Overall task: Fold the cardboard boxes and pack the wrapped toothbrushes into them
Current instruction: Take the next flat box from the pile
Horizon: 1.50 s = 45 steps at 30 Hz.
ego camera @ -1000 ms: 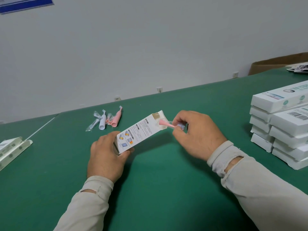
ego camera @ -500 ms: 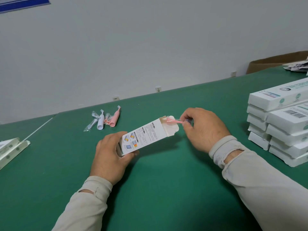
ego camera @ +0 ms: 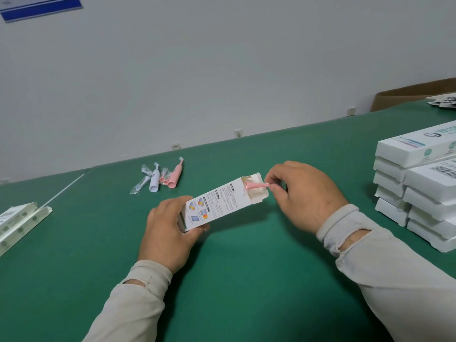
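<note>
Over the green table (ego camera: 246,280), you've got the white box (ego camera: 222,202) lifted and tilted, its open end pointing up and away to the right. Your left hand (ego camera: 167,233) has its grip wrapped round the near, lower end of the box, thumb on the printed face, fingers curled underneath. Your right hand (ego camera: 303,193) has a tight pinch grip, thumb and forefinger, on the thin end of the pink toothbrush piece (ego camera: 256,185), which looks wrapped in clear film. Its wider end sits right in the mouth of the box, between the open flaps, and the rest sticks out toward your fingers.

Farther back on the table, left of the box and well apart from it, lie the other brush parts (ego camera: 160,178): a white one, a pink one, and a few small clear-wrapped pieces bunched beside them. On your right, a stack of closed white boxes (ego camera: 417,193) stands in two piles, one showing a barcode on top. At the far left edge, flat unfolded cartons (ego camera: 19,220) lie on the table. Behind the stack, a brown cardboard box (ego camera: 409,95) sits at the table's far corner against the pale wall.
</note>
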### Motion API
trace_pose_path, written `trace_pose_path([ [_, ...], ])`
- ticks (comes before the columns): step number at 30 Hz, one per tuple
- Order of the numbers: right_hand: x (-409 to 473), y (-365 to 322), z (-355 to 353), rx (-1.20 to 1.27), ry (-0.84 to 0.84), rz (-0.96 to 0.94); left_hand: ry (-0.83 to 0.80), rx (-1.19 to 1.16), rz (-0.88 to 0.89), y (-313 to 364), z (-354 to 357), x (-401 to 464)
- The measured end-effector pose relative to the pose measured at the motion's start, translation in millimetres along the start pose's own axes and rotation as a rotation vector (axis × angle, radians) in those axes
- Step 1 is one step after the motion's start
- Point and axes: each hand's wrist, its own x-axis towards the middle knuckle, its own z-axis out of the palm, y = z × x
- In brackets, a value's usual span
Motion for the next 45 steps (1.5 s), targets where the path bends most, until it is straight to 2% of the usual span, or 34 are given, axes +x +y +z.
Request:
trace_pose_path([
  [10,2.3,2.3,-0.8,-0.093,-0.015,0.05,0.013,0.001,-0.014,0.0,-1.1,-1.0],
  [15,0.8,0.6,2.2,0.006,-0.016,0.057,-0.003,0.014,-0.012,0.8,-0.3,-1.1],
  [24,-4.1,-11.8,16.7,0.249,0.104,0.057,-0.015,0.012,0.001,0.5,0.4,-0.6],
  [27,-4.3,-13.4,16.5,0.194,0.118,0.055,-0.021,0.013,0.01,0.6,-0.4,-0.4],
  [31,-3.6,-14.1,17.9,0.176,0.218,0.094,-0.031,0.012,0.012,2.6,-1.0,-1.4],
  [34,-5.2,-17.0,25.2,0.326,0.224,0.213,-0.03,0.017,0.012,2.9,-0.9,-1.4],
  [37,-5.1,-22.8,29.4,0.62,0.169,0.337,-0.029,0.022,0.007,3.5,-0.5,-1.6],
  [41,-5.4,-24.3,22.3,1.048,-0.119,0.365,-0.001,0.017,-0.016,0.0,-1.2,0.3],
  [43,-5.8,-21.6,18.3,1.1,-0.202,0.338,0.007,0.015,-0.029,-1.3,-1.8,1.2],
  [45,-5.2,-18.6,18.5,1.019,-0.177,0.335,0.008,0.025,-0.027,-1.2,-1.2,1.5],
])
